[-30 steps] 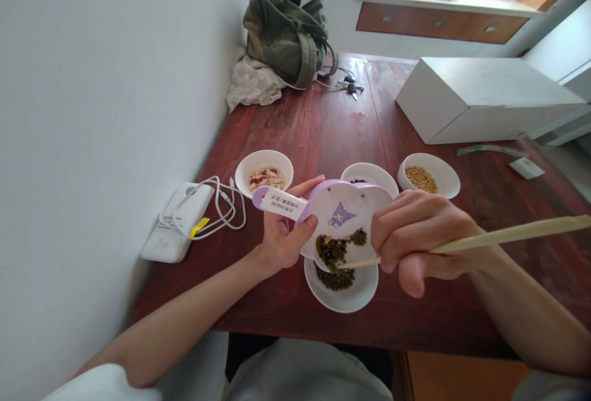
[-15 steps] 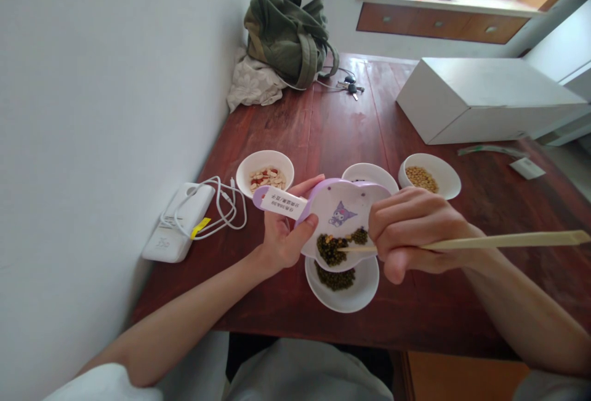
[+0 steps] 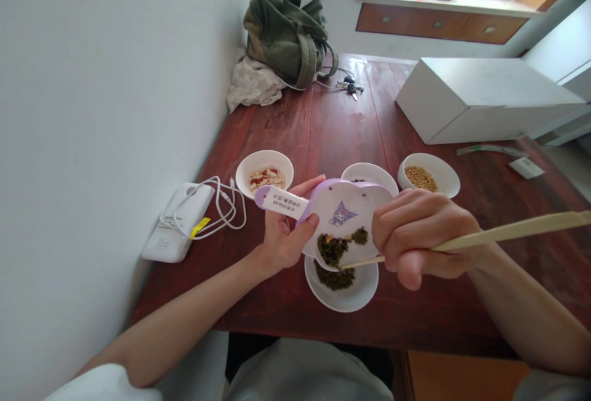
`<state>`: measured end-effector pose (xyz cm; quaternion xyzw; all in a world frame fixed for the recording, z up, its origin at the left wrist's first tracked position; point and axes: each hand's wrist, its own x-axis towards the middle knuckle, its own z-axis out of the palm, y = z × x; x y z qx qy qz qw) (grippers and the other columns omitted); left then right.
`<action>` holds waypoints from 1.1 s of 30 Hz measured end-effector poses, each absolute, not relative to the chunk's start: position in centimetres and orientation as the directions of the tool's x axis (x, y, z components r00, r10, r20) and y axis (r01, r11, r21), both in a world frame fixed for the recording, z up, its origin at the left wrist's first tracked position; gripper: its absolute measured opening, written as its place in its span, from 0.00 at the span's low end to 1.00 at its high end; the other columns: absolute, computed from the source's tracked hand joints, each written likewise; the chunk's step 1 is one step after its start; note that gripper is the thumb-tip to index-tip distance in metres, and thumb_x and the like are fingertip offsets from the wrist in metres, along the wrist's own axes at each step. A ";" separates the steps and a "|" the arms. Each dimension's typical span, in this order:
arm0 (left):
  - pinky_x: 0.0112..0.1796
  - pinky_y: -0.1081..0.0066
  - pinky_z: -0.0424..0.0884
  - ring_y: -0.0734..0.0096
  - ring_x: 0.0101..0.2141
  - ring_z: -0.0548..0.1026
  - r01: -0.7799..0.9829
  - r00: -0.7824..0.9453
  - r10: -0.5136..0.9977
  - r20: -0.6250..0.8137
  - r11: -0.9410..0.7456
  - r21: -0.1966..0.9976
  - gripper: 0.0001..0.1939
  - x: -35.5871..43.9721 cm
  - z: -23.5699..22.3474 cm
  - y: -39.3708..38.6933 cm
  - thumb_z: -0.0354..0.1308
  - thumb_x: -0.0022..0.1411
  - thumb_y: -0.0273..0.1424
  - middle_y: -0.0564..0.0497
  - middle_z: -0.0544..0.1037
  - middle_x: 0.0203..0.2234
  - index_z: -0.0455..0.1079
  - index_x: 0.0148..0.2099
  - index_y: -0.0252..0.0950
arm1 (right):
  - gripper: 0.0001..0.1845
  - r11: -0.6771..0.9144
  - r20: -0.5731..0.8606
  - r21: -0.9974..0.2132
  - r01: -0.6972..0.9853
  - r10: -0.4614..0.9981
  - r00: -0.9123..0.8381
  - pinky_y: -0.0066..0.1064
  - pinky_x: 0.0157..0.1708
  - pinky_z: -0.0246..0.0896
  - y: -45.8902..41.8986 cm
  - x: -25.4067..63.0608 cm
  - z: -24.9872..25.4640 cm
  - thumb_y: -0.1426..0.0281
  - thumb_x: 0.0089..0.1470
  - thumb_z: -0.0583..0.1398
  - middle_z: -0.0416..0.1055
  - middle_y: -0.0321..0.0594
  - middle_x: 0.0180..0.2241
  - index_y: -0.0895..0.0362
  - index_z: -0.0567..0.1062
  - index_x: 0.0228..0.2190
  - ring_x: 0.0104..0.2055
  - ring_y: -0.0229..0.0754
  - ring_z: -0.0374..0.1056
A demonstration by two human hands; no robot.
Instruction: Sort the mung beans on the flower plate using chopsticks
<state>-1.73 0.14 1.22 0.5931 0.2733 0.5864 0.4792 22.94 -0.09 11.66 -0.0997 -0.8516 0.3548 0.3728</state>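
Our left grip (image 3: 287, 238) grasps a handled tray (image 3: 369, 204), probably light and stiff, best held at its handle (image 3: 281, 202); our right grip (image 3: 422, 231) clasps chopsticks (image 3: 512, 231), beans (image 3: 331, 248) to its left.

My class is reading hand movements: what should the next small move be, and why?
Probably the right hand should nudge mung beans over the near rim of the purple-rimmed dish: the chopstick tip lies at that rim beside them, the left hand holds the dish above a white bowl of similar beans, and yellow beans sit farther back.
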 end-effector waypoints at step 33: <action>0.50 0.60 0.83 0.54 0.49 0.86 -0.245 0.128 0.885 0.448 -0.410 0.879 0.31 -1.8 1.1 0.3 0.71 0.67 0.41 0.41 0.89 0.56 0.80 0.69 0.41 | 0.22 0.773 0.611 -0.625 -0.105 0.401 -0.683 0.30 0.30 0.58 -0.1 22.2 10.8 0.60 0.72 0.65 0.73 0.35 0.24 0.57 0.73 0.27 0.26 0.34 0.66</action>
